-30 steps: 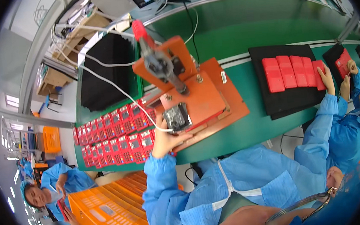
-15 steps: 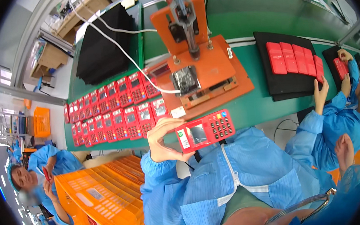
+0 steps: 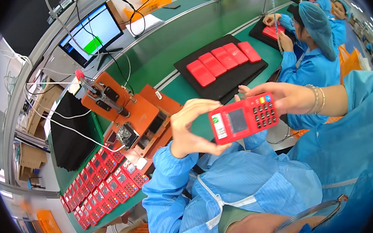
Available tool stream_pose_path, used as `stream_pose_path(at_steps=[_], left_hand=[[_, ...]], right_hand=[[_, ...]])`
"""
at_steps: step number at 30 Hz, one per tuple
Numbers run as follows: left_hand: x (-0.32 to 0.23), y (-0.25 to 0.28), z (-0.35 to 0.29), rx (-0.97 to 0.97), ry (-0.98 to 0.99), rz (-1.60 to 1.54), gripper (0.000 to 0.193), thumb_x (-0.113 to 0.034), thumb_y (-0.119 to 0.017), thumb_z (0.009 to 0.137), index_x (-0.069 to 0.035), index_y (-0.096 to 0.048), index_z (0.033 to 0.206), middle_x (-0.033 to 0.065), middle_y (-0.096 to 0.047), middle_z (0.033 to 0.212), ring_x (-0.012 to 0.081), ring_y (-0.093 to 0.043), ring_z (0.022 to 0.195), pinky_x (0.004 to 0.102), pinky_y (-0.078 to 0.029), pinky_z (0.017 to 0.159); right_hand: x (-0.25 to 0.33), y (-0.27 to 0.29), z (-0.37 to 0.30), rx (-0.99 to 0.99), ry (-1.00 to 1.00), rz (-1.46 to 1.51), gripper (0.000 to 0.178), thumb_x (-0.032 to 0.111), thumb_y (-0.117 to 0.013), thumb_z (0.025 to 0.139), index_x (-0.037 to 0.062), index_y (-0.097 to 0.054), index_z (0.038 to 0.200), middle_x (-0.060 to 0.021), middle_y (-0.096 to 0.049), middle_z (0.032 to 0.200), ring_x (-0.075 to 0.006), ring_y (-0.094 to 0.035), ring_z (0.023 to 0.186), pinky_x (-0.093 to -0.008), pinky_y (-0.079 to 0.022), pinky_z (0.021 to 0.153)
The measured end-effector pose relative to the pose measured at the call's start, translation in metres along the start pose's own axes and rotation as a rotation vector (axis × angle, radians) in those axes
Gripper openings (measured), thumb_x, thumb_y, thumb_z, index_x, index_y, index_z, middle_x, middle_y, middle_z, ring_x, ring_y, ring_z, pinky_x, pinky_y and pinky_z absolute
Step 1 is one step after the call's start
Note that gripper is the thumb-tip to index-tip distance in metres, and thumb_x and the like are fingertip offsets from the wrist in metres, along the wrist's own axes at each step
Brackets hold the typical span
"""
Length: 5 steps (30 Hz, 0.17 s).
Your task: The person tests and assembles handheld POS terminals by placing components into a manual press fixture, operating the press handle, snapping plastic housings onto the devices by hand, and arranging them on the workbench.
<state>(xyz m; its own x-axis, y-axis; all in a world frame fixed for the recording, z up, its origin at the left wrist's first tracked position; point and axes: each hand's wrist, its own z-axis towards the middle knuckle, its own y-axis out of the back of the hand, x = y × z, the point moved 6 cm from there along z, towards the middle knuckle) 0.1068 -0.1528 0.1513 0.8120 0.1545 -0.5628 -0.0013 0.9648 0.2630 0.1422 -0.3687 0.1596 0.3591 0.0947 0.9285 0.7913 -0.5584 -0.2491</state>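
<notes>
My left hand [image 3: 192,129] grips the left end of a red card payment terminal [image 3: 238,122], fingers on the upper edge and thumb on the lower. Its small screen and keypad face up at me. Another person's hand [image 3: 288,96], with a bracelet, reaches in from the right and holds the keypad end. Behind the terminal, the fingertips of my right hand [image 3: 242,90] show, spread apart, close to the black mat [image 3: 224,90]; the terminal hides the rest. Several red terminals [image 3: 222,61] lie face down in a row on that mat.
An orange press fixture [image 3: 136,116] with a lever stands on the green bench. Rows of red terminals [image 3: 100,189] lie to its left, near a stack of black sheets [image 3: 71,130]. A monitor [image 3: 92,34] stands behind. A co-worker [image 3: 310,49] sits at the right.
The view has turned rightward. The terminal in my left hand is now also held by another person's hand. My right hand has moved from the row on the mat to behind the held terminal.
</notes>
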Motion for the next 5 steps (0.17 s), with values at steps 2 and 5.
stream_pose_path(at_steps=[2,5], left_hand=[[0.004,-0.019,0.015,-0.019,0.010,-0.058,0.067,-0.024,-0.086,0.041,0.003,-0.063,0.097,0.0168,-0.065,0.098,0.0249,-0.063,0.092,0.0342,-0.049,0.083],[0.005,-0.041,0.036,0.043,0.031,-0.107,0.065,-0.024,-0.086,0.042,0.000,-0.064,0.099,0.0141,-0.065,0.099,0.0259,-0.063,0.093,0.0338,-0.048,0.085]], right_hand=[[0.004,-0.004,-0.005,-0.032,-0.044,-0.007,0.062,0.027,-0.064,0.085,0.0014,-0.034,0.133,-0.0177,-0.047,0.130,-0.0264,-0.053,0.115,-0.0386,-0.055,0.081],[0.003,0.020,-0.015,-0.223,-0.051,0.031,0.061,0.025,-0.068,0.082,0.0028,-0.038,0.131,-0.0170,-0.045,0.134,-0.0274,-0.052,0.116,-0.0371,-0.058,0.072]])
